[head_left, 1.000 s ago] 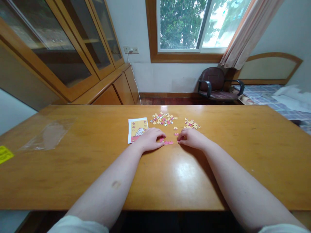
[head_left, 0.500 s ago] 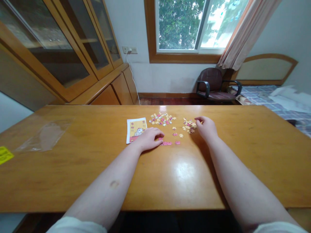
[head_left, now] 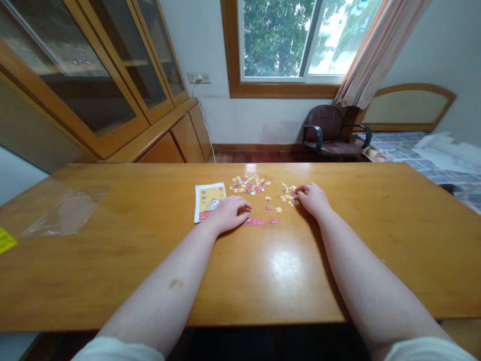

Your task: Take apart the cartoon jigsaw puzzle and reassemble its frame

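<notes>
My left hand (head_left: 230, 211) rests beside the picture sheet (head_left: 200, 204), its fingers loosely curved and the thumb apart from them. Just below its thumb lies a joined strip of pink puzzle pieces (head_left: 257, 222). I can make out no piece between its fingers. At the right-hand pile of yellow and pink puzzle pieces (head_left: 288, 197), my right hand (head_left: 314, 199) has its fingertips pinched at a pink piece on the pile's right edge. Single pieces lie between the hands: a pink piece (head_left: 273, 220), a yellow piece (head_left: 278, 210) and another pink piece (head_left: 269, 207).
A larger pile of mixed puzzle pieces (head_left: 250, 184) lies near the far edge of the wooden table (head_left: 225, 281). On the left are a clear plastic bag (head_left: 71, 210) and a yellow label (head_left: 6, 240). Beyond the table stand a glass-door cabinet (head_left: 150, 108) and an armchair (head_left: 326, 128).
My right hand has moved slightly left and its fingertips have come down onto the right-hand pile. The left hand has drawn back a little from the strip's left end.
</notes>
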`<state>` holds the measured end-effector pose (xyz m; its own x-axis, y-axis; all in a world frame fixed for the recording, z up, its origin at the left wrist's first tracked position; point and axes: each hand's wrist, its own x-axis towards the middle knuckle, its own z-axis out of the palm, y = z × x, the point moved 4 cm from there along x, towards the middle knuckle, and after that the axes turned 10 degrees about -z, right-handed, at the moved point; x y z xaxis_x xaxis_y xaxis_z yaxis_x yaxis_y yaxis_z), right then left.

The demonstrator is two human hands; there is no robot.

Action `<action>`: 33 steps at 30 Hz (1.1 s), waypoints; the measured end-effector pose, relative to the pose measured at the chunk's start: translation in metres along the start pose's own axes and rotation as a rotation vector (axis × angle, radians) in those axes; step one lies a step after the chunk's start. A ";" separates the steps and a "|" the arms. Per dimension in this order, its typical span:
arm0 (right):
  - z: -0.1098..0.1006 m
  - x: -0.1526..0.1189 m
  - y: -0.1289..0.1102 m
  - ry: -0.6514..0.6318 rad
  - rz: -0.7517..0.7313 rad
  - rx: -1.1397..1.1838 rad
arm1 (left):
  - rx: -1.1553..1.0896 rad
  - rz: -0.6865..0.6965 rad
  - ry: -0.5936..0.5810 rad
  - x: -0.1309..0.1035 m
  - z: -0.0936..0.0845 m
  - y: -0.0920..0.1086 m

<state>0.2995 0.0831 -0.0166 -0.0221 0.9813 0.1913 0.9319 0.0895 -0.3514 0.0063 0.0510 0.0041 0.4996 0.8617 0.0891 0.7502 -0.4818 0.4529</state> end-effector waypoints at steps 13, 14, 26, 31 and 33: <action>0.002 -0.002 -0.004 -0.067 -0.069 -0.039 | -0.015 -0.009 0.000 0.000 -0.002 0.001; 0.003 -0.002 -0.004 -0.070 -0.069 -0.043 | -0.015 -0.007 0.002 0.000 -0.002 0.001; 0.001 -0.002 0.000 -0.015 0.002 0.144 | -0.014 -0.021 -0.017 0.000 0.001 0.000; -0.005 -0.006 -0.010 0.073 0.004 0.297 | 0.001 0.018 -0.065 -0.002 0.004 0.013; -0.004 -0.010 -0.025 0.056 -0.081 0.368 | 0.003 0.052 -0.081 -0.003 0.006 0.018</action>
<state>0.2777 0.0708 -0.0059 -0.0613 0.9586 0.2782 0.7351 0.2320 -0.6371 0.0211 0.0389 0.0067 0.5710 0.8200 0.0397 0.7240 -0.5258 0.4465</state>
